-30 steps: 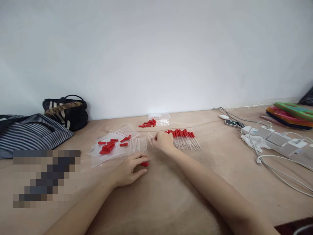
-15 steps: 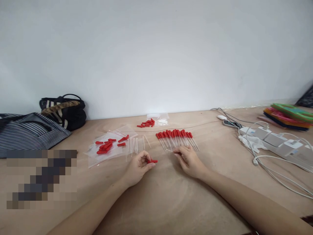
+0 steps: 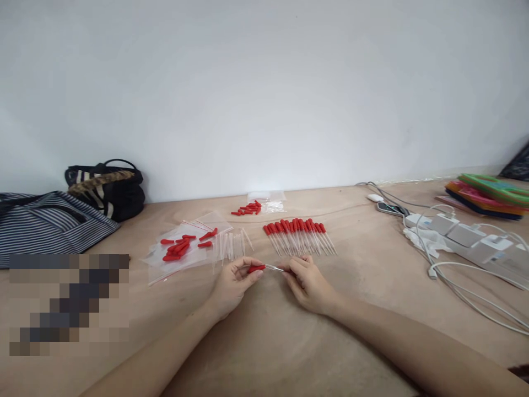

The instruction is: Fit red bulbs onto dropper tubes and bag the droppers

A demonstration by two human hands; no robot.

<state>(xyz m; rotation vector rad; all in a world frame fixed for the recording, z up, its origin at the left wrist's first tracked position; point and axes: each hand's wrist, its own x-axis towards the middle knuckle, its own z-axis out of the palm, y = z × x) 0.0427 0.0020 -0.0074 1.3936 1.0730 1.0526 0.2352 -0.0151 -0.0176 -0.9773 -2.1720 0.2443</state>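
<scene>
Between its fingertips my left hand (image 3: 235, 282) pinches a red rubber bulb (image 3: 257, 268). A thin clear tube (image 3: 273, 268), pinched by my right hand (image 3: 308, 284), has its left end at the bulb's mouth. Behind my right hand lies a row of clear droppers with red bulbs (image 3: 300, 226), tips toward me. Loose clear tubes (image 3: 232, 245) lie just beyond my left hand. Several loose red bulbs (image 3: 178, 249) rest on plastic bags (image 3: 159, 270) to the left. Farther back is another small pile of red bulbs (image 3: 248, 208) beside a bag of clear tubes (image 3: 273, 205).
A striped bag (image 3: 53, 226) and a black bag (image 3: 124, 193) stand at the left. On the right are white chargers on a power strip (image 3: 467, 237), white cables (image 3: 467, 298), a dark device (image 3: 392, 209) and stacked coloured items (image 3: 487, 196). A wall rises behind the table.
My right hand has moved left and slightly down with the tube, which now meets the red bulb. My left hand has stayed nearly in place, its fingers extended further along the bulb.
</scene>
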